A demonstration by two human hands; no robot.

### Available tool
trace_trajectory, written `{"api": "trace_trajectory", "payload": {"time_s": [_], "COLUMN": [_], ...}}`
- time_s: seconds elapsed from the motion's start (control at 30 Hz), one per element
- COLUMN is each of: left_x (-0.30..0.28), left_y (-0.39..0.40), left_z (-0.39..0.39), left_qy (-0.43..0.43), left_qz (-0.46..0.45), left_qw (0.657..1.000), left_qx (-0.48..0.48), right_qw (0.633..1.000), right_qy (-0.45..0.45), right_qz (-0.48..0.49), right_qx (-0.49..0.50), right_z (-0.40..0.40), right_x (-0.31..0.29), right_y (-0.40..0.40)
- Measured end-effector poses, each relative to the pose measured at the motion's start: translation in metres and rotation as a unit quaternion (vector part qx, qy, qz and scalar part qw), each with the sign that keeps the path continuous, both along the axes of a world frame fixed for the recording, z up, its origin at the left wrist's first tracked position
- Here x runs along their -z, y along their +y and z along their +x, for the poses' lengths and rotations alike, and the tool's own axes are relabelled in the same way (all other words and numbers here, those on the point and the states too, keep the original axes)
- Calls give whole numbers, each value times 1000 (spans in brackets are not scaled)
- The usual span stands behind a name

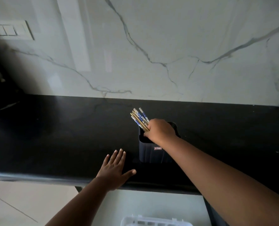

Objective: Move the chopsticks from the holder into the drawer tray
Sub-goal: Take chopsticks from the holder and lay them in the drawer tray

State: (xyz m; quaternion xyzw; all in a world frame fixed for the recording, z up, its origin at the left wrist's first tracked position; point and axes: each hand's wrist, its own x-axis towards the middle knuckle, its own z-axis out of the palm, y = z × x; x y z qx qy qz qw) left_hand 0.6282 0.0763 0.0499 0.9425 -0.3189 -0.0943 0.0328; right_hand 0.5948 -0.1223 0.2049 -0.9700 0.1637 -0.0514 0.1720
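A dark blue holder [149, 153] stands upright on the black countertop [62, 136]. My right hand [160, 130] sits over its mouth, closed around a bundle of chopsticks [139, 117]. Their blue-and-white patterned ends and plain wooden ends stick out up and to the left of my fist; their lower ends are hidden behind my hand and inside the holder. My left hand [115, 170] lies flat on the counter near its front edge, left of the holder, fingers spread and holding nothing. A white plastic tray [153, 221] shows at the bottom edge, inside the open drawer below the counter.
A white marble backsplash [151, 46] rises behind the counter. A switch plate [11, 30] is mounted on it at the far left, with dark blurred objects below it at the counter's left end. Pale floor tiles [21, 201] show lower left.
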Motion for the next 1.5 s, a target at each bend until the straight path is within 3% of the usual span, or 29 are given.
{"api": "trace_trajectory", "payload": {"time_s": [0.53,0.8,0.97,1.03,1.1,1.17,1.23,1.27,1.33,1.4,1.5], "left_x": [0,4,1,-6,-26,-64,-116,-145,-196,-230,-245], "left_y": [1,1,-1,-3,-9,-15,-18,-20,-25,-32,-37], "left_z": [-1,1,10,14,17,18,15,10,-4,-22,-35], "left_qy": [10,14,71,117,136,106,99,128,223,327,389], "left_qz": [4,-15,9,30,-29,-229,-449,-517,-563,-530,-506], "left_qw": [1000,1000,997,993,990,961,878,839,796,775,763], "left_qx": [2,9,1,-5,-38,-110,-132,-112,-4,108,102], "right_qw": [995,999,982,950,905,874,860,856,855,854,848], "right_qy": [45,-13,-151,-216,-265,-266,-235,-216,-185,-176,-179], "right_qz": [-74,-31,107,217,324,399,442,457,473,480,493], "right_qx": [44,15,-51,-68,-71,-85,-102,-108,-108,-98,-74], "right_z": [16,7,-12,-21,-35,-50,-61,-64,-67,-68,-70], "right_x": [12,4,-40,-67,-92,-111,-120,-121,-119,-113,-105], "right_y": [4,-10,-26,-29,-32,-34,-33,-30,-22,-12,-6]}}
